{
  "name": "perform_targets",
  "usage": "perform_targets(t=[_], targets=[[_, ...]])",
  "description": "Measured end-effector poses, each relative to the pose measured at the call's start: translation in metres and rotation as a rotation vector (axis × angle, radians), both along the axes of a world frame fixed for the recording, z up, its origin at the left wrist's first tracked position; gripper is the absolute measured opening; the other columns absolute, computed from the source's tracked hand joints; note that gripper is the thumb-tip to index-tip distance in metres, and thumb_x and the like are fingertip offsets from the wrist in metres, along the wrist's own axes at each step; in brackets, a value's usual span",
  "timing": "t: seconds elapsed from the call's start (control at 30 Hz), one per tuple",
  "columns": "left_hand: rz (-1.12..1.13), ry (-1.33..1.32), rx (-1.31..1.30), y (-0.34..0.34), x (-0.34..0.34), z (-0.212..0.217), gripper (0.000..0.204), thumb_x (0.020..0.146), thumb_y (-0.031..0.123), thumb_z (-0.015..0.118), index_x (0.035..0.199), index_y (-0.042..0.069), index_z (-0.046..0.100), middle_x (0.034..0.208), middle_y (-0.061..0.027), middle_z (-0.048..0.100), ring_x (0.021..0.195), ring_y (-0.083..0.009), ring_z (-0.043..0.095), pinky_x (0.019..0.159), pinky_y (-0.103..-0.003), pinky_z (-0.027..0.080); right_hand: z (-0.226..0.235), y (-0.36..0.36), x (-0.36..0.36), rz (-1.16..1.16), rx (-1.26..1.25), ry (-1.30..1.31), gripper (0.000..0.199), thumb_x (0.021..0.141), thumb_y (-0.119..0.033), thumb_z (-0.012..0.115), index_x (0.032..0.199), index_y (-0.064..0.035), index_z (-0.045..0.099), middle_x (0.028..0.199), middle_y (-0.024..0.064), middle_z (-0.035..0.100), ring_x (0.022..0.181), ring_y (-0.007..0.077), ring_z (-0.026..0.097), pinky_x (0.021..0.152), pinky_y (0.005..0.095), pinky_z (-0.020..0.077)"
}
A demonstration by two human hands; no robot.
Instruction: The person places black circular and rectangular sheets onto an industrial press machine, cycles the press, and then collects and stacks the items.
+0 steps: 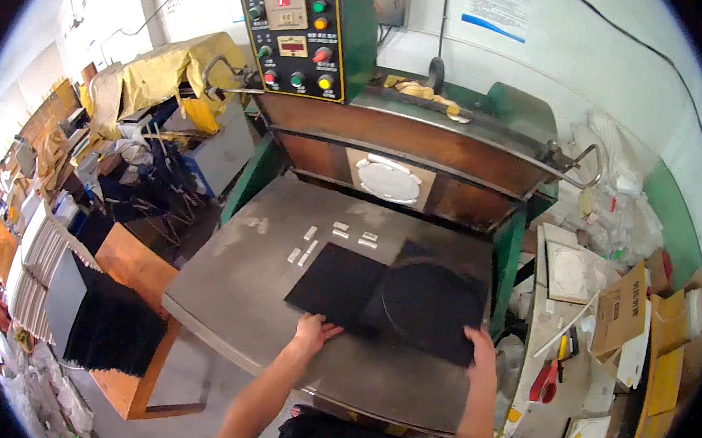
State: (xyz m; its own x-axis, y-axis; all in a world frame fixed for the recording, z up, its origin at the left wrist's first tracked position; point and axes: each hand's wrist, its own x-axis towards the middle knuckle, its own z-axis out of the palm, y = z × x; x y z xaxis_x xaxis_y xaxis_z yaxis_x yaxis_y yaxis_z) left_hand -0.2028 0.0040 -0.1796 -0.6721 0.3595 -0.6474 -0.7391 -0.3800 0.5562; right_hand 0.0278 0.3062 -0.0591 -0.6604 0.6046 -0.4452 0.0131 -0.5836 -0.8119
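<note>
Two black square sheets lie on the grey metal press table (pixel 232 284). My left hand (pixel 313 333) rests on the near edge of the left black sheet (pixel 338 287). My right hand (pixel 482 352) grips the near right corner of the right black sheet (pixel 431 302), which bears a pressed circular outline and overlaps the left one. Several small white strips (pixel 333 238) lie on the table just beyond the sheets. Behind them, the press's brown platen carries a round white die (pixel 389 181).
A green control box with coloured buttons (pixel 303 32) stands above the press. A stack of black sheets (pixel 111 328) sits on a wooden stand at my left. To the right lie white boards (pixel 571 271), cardboard boxes (pixel 621 311) and red-handled scissors (pixel 543 383).
</note>
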Motion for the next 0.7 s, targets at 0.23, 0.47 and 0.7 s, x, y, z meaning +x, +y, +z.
perform_targets(t=[0.23,0.47,0.7], targets=[[-0.221,0.298,-0.115,-0.014,-0.027,-0.071,0.047,0.09,0.008,0.056,0.134,-0.002,0.042,0.131,-0.0256,0.046,0.12,-0.0381,0.05,0.102,-0.049,0.045,-0.044,-0.06,0.197,-0.044,0.121,-0.417,0.043,0.079,-0.009,0.065,0.12,0.0011,0.06,0.103,0.0105,0.067,0.093,0.0227,0.062,0.087,0.0337,0.0476],[-0.555,1.51,-1.084,0.11,0.011,0.027,0.058,0.077,0.025,0.068,0.129,0.002,0.052,0.138,-0.0229,0.047,0.136,-0.0389,0.034,0.114,-0.052,0.023,-0.038,-0.131,0.226,-0.176,0.717,-0.681,0.047,0.086,-0.017,0.065,0.127,0.0038,0.056,0.122,0.0196,0.061,0.114,0.0324,0.054,0.103,0.0368,0.0375],[-0.74,1.643,-1.27,0.149,-0.033,-0.008,0.056,0.078,0.023,0.063,0.13,0.005,0.052,0.145,-0.0196,0.041,0.142,-0.0388,0.025,0.114,-0.062,0.013,0.061,-0.191,0.2,-0.427,0.491,-0.263,0.048,0.086,-0.01,0.063,0.131,0.0044,0.054,0.126,0.0113,0.06,0.116,0.0244,0.052,0.102,0.0333,0.0384]])
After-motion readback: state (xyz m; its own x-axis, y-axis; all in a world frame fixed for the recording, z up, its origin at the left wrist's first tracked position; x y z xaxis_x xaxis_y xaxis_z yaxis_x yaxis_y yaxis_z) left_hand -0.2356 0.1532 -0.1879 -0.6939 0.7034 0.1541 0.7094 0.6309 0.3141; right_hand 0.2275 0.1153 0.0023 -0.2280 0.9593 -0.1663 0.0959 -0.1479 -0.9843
